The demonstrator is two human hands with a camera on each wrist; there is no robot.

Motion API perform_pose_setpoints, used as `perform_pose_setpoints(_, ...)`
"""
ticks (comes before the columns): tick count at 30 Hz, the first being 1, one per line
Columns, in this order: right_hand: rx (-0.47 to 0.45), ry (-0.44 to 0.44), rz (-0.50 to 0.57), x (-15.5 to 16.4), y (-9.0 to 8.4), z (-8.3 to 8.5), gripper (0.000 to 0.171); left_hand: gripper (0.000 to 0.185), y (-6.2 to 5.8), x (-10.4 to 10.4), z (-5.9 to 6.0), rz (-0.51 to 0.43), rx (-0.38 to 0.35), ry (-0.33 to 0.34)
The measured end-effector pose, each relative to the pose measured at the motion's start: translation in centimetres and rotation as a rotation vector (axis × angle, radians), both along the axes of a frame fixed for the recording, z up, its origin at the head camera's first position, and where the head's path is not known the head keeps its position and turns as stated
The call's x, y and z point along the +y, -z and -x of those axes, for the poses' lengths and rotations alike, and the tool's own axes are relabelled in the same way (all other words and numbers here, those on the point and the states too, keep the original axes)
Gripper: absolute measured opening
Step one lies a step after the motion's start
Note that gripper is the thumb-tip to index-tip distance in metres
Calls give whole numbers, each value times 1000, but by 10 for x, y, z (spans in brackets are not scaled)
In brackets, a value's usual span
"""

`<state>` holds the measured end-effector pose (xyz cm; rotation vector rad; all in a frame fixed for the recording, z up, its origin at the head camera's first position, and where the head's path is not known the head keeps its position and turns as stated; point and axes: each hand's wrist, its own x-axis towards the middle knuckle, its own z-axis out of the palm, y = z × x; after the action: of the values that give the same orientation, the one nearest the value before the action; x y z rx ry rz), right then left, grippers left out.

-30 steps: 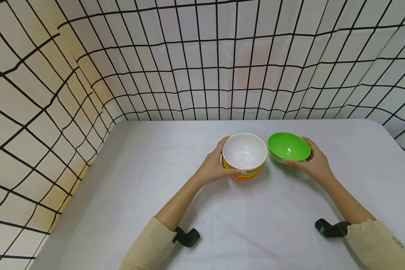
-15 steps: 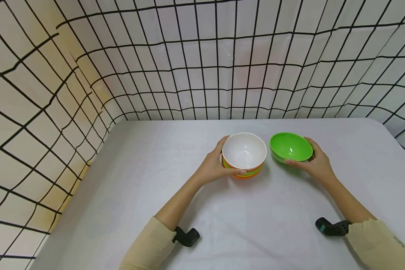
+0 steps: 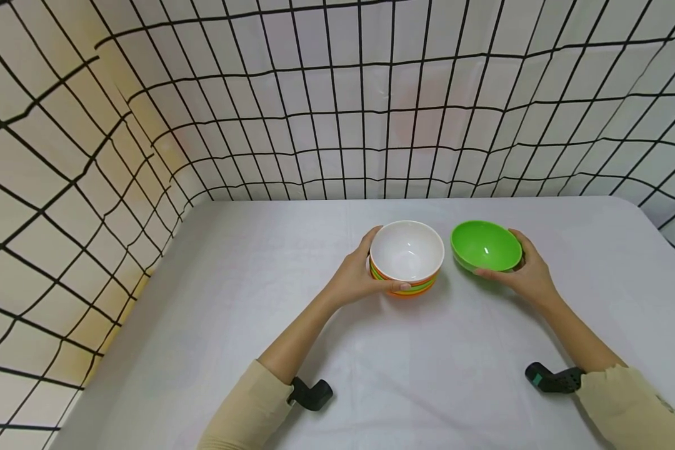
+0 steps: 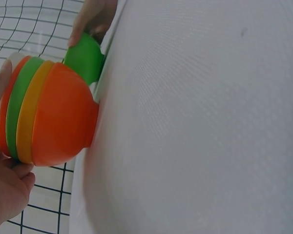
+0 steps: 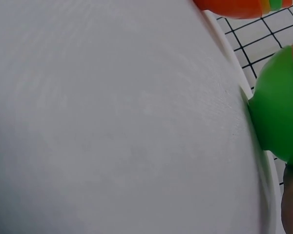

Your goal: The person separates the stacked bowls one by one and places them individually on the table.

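Head view: striped bowl stack [image 3: 407,257], glossy green bowl [image 3: 485,247] at its three o'clock.
Left hand [image 3: 353,281] grips the stack; right hand [image 3: 524,275], the bowl.

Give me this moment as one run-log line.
left hand: holds nested bowl stack, white bowl on top; right hand: holds green bowl; green bowl: apart from stack

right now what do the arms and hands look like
Left sleeve and right sleeve are beige, the right bearing unreadable dark markings. At the cuffs are a black, bent left device and right device, the latter with a teal patch. Left hand and right hand wear no gloves.
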<state>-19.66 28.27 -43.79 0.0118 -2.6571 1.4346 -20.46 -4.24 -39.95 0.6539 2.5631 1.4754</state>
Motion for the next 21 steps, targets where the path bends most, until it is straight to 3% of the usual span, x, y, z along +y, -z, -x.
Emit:
perform_pose_setpoints(7, -36, -21, 33, -1, 0, 0, 113, 103, 1, 0, 0, -7, 9, 5)
perform_pose_setpoints(16, -90, -30, -24, 0, -8, 0, 121, 103, 2, 1, 0, -14, 7, -1)
perform_pose_setpoints(18, -68, -34, -24, 1, -10, -2, 116, 103, 1, 1, 0, -15, 4, -1)
perform_pose_setpoints(21, 51, -24, 0, -1, -18, -7, 101, 103, 1, 0, -1, -18, 3, 2)
